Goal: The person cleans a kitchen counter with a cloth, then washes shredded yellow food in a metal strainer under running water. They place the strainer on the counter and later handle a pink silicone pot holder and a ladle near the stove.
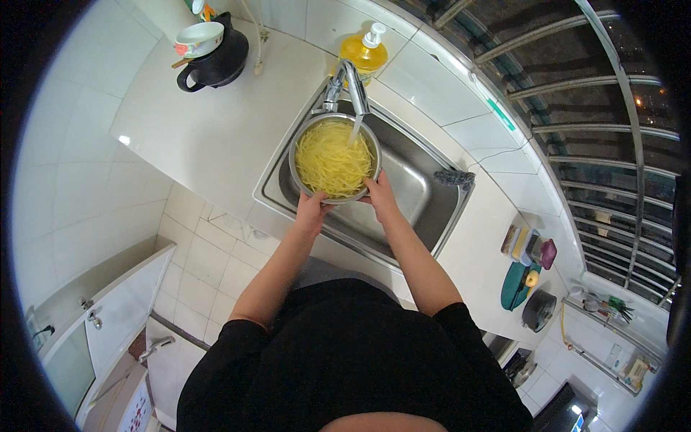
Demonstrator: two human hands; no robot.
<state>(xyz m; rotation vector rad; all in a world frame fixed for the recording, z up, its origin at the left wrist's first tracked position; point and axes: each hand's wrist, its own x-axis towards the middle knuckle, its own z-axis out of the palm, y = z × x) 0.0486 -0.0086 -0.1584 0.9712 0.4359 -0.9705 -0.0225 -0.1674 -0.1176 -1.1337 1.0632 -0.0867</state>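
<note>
Both my hands grip the near rim of a round stainless steel bowl (379,152) over the left part of the sink. My left hand (312,211) holds it at the bottom left, thumb over the rim. On the lower right side, my right hand (382,195) holds it the same way. Thin yellow shreds, probably shredded potato (332,159), fill the bowl. Water (355,130) runs from the chrome faucet (356,92) into it. Beneath lies the stainless steel sink basin (402,197); the bowl hides part of it.
A pump bottle of yellow liquid (363,54) stands behind the faucet. A dark scrubber (454,178) lies on the sink's right rim. Left on the counter is a black pot (224,59) with a white bowl (198,39). Containers (526,245) and a dark pot (539,310) stand right.
</note>
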